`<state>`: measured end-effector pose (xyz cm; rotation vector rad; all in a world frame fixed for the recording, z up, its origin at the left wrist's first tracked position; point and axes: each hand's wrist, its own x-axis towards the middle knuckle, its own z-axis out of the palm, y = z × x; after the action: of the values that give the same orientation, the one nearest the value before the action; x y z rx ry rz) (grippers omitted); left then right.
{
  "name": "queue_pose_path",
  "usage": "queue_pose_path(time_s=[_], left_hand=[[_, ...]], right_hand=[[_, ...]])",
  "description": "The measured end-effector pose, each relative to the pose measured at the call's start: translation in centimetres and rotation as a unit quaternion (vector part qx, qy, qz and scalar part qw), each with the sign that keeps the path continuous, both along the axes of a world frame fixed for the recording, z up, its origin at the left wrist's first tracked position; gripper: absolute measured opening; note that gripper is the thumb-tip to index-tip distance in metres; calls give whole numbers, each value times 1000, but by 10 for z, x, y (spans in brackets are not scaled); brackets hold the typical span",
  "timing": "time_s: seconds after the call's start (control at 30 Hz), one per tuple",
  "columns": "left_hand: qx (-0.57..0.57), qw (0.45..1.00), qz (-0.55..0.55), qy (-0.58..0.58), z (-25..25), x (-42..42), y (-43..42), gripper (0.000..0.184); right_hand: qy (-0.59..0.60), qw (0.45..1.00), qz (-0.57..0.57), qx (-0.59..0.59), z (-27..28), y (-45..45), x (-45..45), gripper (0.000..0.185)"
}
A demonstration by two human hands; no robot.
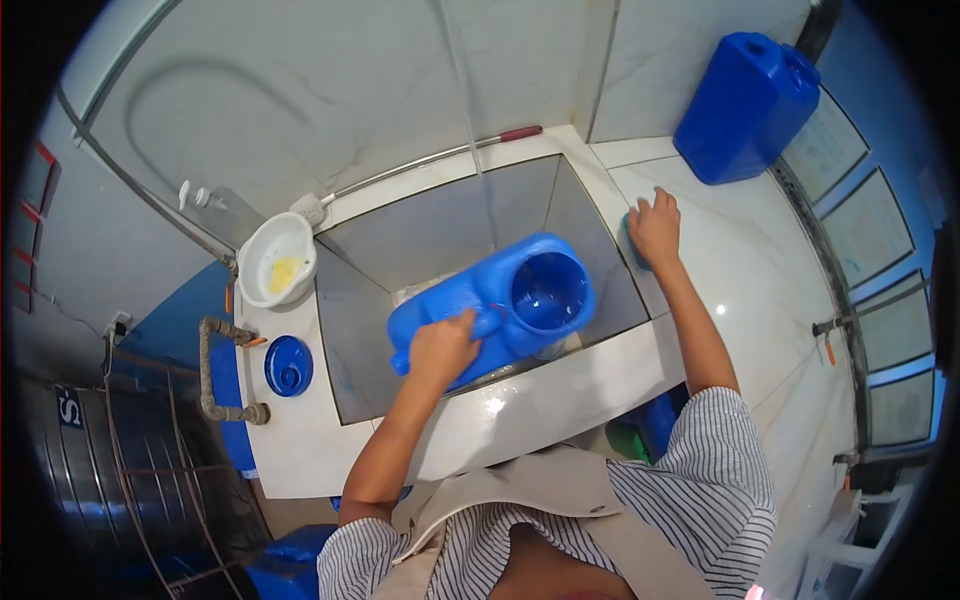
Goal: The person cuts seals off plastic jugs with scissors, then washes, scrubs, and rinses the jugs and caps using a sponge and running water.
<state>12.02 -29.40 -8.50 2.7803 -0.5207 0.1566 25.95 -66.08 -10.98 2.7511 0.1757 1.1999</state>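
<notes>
A blue plastic container [430,303] with a wide round mouth is tilted over the sink, its opening toward the right. My left hand [445,350] is closed around its moulded handle. Over on the counter right of the sink, my right hand [655,230] is on a small teal pad [636,243], mostly covered by the palm and fingers. A thin stream of water [470,120] comes down behind the container. On the left ledge lies a blue round lid [289,366].
The grey sink [390,220] has a white rim. A long-handled brush [430,163] lies along its back edge. At left are a white basin [277,260] with something yellow inside and a clear pump bottle [225,212]. A blue jerrycan [745,110] stands back right.
</notes>
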Motion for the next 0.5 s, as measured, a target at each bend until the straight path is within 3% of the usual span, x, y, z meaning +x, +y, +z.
queue_pose_path(time_s=[0.07,0.13,0.2,0.27,0.3,0.37,0.43,0.47,0.5], left_hand=[[24,999,-44,21,-18,4,-17,24],[19,998,-59,14,-20,7,-39,25],[-11,997,-63,42,0,5,-58,24],[-113,985,-117,-55,3,6,-62,23],[-112,988,-97,-55,8,6,-51,23],[-211,959,-94,-164,19,5,-19,20],[-146,970,175,-84,8,2,54,20],[-67,962,213,-156,-23,-5,111,25],[-19,947,301,-113,-23,-21,153,29]], right_hand=[[206,952,81,213,22,17,38,25],[328,896,149,261,56,65,68,24],[457,680,262,509,63,121,93,22],[506,637,258,522,67,168,107,21],[545,598,241,536,66,190,113,20],[564,576,244,539,56,212,129,18],[580,540,232,563,47,220,133,15],[588,522,231,573,50,221,131,14],[597,516,239,566,52,223,130,14]])
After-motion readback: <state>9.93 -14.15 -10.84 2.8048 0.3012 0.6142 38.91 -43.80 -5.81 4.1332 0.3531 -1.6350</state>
